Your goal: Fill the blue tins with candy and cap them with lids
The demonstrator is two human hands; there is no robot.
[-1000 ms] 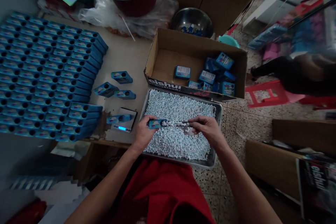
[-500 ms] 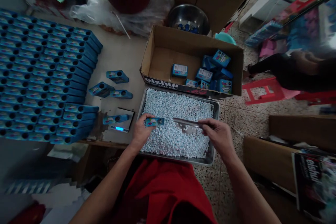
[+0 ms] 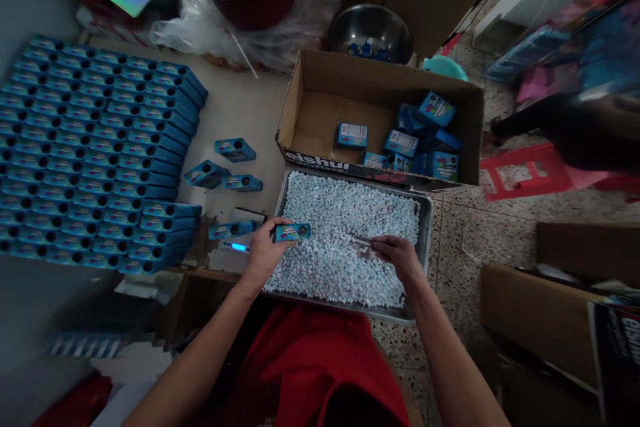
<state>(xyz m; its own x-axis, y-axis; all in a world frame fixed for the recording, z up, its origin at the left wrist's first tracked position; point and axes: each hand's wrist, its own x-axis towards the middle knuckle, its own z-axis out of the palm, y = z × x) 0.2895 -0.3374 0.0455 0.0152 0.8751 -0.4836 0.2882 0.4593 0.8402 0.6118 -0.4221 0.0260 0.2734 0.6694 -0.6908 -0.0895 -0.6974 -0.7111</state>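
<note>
My left hand [image 3: 269, 245] is closed on a small blue box [image 3: 293, 232] with a round hole in its top, held above the left part of a metal tray [image 3: 425, 240]. Small white and pale blue candies [image 3: 345, 207] fill the tray. Pinched in my right hand [image 3: 399, 255] is a metal scoop [image 3: 361, 242], its tip down among the candies. To the left, another blue box [image 3: 233, 229] lies on a digital scale [image 3: 235, 248] with a lit display. Several more blue boxes [image 3: 236, 149] stand just beyond it.
Many blue boxes [image 3: 100, 147] stand in rows at the left. A cardboard carton [image 3: 320, 103] holding several blue boxes borders the tray's far side. Behind it are a steel bowl [image 3: 370, 23] and a red pot [image 3: 255, 7]. At right, a person's dark sleeve [image 3: 545, 123] shows near a red stool [image 3: 525, 170].
My right hand has moved the scoop lower, into the candies. My left hand keeps the blue box over the tray. The whole view has shifted slightly.
</note>
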